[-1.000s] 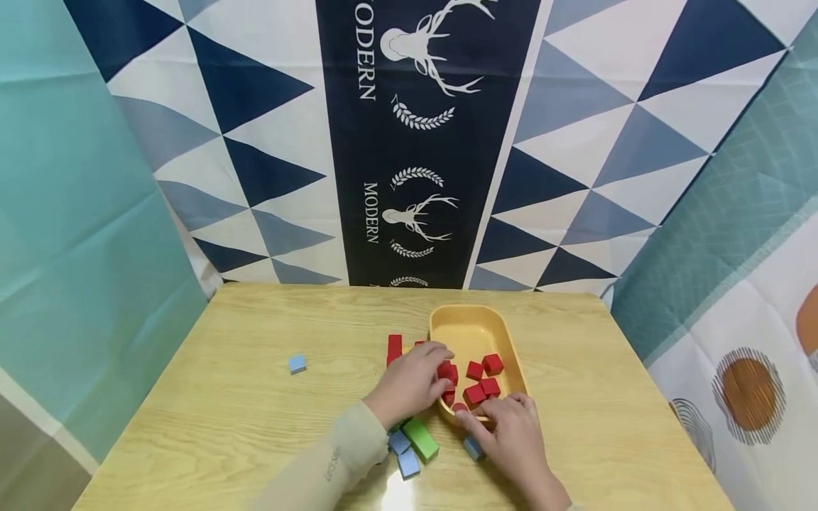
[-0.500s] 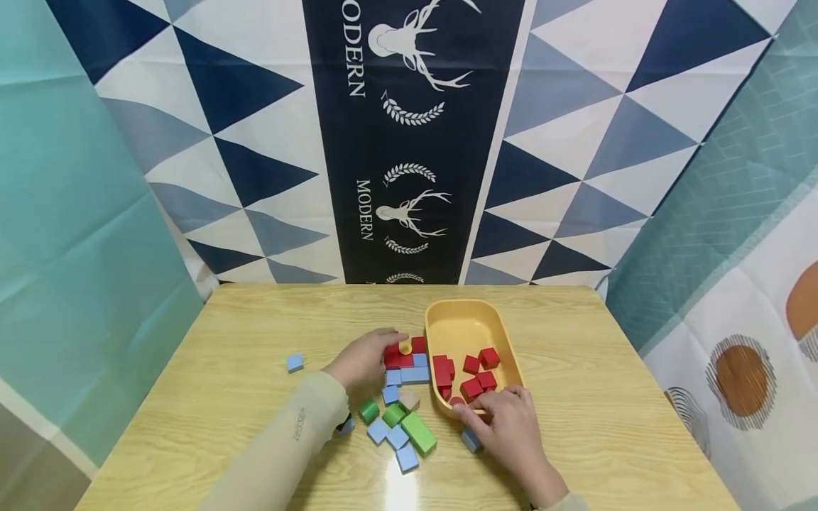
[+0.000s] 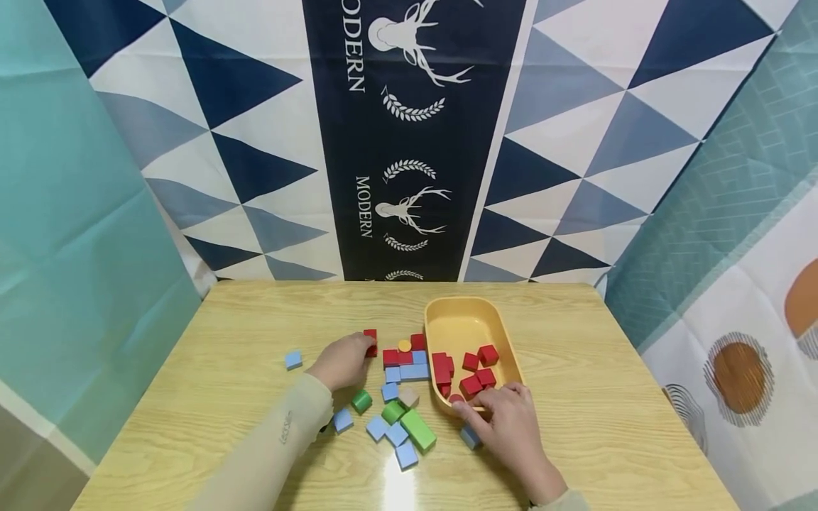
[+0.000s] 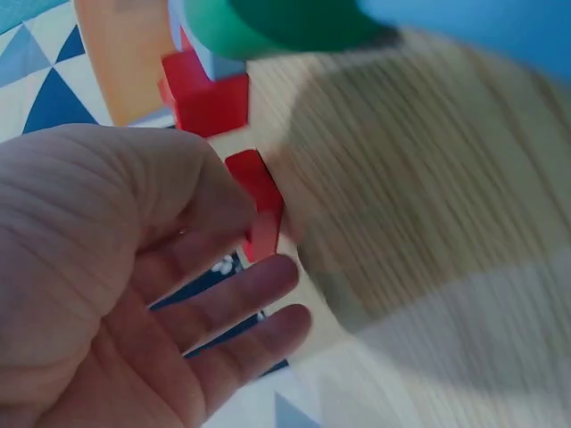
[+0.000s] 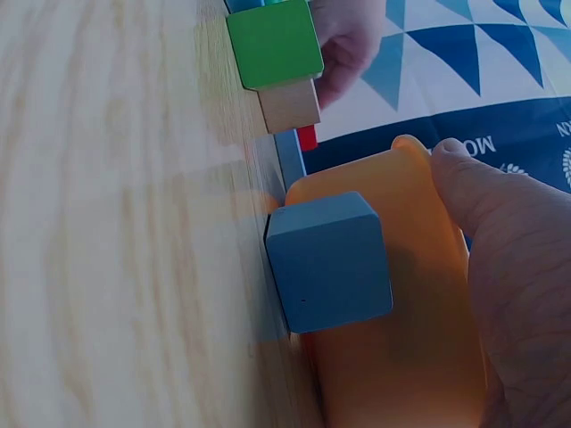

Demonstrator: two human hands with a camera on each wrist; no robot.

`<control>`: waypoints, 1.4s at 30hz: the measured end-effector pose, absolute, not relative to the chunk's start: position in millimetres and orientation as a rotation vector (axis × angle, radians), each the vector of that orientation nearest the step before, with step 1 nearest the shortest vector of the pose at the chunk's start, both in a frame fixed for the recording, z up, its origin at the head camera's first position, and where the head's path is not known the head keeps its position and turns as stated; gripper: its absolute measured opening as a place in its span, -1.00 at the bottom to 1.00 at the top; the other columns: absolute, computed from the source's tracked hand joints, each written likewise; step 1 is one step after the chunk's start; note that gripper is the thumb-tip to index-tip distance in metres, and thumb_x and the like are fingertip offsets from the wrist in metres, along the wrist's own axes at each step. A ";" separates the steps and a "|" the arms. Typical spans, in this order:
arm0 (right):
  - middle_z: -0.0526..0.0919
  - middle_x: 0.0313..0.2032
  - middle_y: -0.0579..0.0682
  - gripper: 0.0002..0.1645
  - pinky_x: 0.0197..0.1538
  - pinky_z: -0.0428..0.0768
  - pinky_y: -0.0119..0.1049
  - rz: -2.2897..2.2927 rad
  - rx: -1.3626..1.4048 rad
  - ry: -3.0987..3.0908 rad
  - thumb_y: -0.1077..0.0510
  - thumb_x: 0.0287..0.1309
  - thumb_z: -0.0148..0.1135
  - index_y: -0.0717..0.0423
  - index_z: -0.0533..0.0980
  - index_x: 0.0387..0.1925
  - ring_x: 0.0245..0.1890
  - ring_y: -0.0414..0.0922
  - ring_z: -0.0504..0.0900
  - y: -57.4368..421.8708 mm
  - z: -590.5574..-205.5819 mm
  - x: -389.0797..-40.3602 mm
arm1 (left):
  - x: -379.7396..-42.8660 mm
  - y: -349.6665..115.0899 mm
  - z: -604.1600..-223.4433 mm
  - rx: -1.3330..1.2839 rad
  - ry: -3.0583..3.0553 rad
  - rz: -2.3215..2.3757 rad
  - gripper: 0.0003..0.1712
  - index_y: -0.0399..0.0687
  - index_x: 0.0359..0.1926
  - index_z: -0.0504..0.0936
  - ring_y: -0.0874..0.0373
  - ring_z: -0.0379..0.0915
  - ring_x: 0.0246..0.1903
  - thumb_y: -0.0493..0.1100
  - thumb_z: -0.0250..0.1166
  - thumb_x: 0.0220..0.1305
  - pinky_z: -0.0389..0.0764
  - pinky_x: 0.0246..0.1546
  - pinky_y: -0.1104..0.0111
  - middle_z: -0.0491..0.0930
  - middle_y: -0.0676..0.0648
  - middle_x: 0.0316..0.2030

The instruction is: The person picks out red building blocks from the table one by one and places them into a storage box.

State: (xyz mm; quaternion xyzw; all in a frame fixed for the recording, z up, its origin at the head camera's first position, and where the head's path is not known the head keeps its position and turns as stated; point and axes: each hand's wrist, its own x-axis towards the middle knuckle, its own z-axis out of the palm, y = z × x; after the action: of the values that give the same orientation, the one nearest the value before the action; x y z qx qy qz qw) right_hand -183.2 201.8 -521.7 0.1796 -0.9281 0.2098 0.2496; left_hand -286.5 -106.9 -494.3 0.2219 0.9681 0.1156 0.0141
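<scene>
My left hand (image 3: 343,360) pinches a red block (image 3: 371,342) between thumb and forefinger, left of the other blocks. The left wrist view shows this red block (image 4: 259,192) at the thumb tip, the other fingers loosely extended. With thumb and fingers at the near rim, my right hand (image 3: 511,426) grips a yellow tray (image 3: 465,306). Several red blocks (image 3: 471,385) lie inside that tray. Just outside its near end a blue block (image 3: 470,436) rests on the table; the right wrist view has this blue block (image 5: 330,267) up close, in front of the tray wall.
Red blocks (image 3: 390,358), a small yellow piece (image 3: 405,345) and blue blocks (image 3: 414,372) sit along the tray's left side. Nearer lie a green block (image 3: 418,431), a green cylinder (image 3: 361,402) and a beige block (image 3: 409,399). One blue block (image 3: 293,360) stands apart at left.
My left hand has left the tray's left side, where a long red block now lies inside, and moved leftward to the pinched red block. My right hand stays at the rim.
</scene>
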 end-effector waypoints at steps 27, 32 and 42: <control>0.62 -0.57 -0.29 -0.64 0.07 0.31 0.05 0.575 0.484 -2.528 -0.26 0.03 0.42 -0.16 0.61 -0.61 -0.50 -0.29 0.48 204.9 -520.7 -183.6 | -292.3 -103.7 -483.9 0.440 3.069 0.578 -0.33 -0.24 0.10 0.43 0.12 0.42 -0.37 0.04 0.48 0.12 0.62 -0.32 0.25 0.51 -0.07 -0.24; 0.60 -0.59 -0.31 -0.64 0.06 0.32 0.05 0.577 0.488 -2.508 -0.26 0.00 0.44 -0.17 0.60 -0.62 -0.51 -0.30 0.48 206.3 -521.1 -183.8 | -283.8 -62.4 -451.0 0.563 3.082 0.695 -0.31 -0.12 0.16 0.43 0.15 0.40 -0.35 0.15 0.44 0.15 0.62 -0.35 0.32 0.49 0.00 -0.18; 0.55 -0.63 -0.33 -0.64 -0.01 0.35 0.05 0.591 0.531 -2.461 -0.26 -0.02 0.46 -0.17 0.60 -0.64 -0.56 -0.33 0.42 203.1 -523.7 -182.9 | -279.4 -2.8 -441.0 0.936 3.122 0.741 -0.21 -0.11 0.30 0.38 0.20 0.42 -0.02 0.22 0.35 0.22 0.59 0.04 0.27 0.49 -0.04 0.11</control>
State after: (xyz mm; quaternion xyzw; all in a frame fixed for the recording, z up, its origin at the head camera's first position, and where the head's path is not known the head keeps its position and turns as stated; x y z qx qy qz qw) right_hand -182.9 203.1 -523.7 0.1975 -0.9151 0.2198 0.2742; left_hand -279.4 -2.8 -441.0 0.2787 0.9293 0.2206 -0.1001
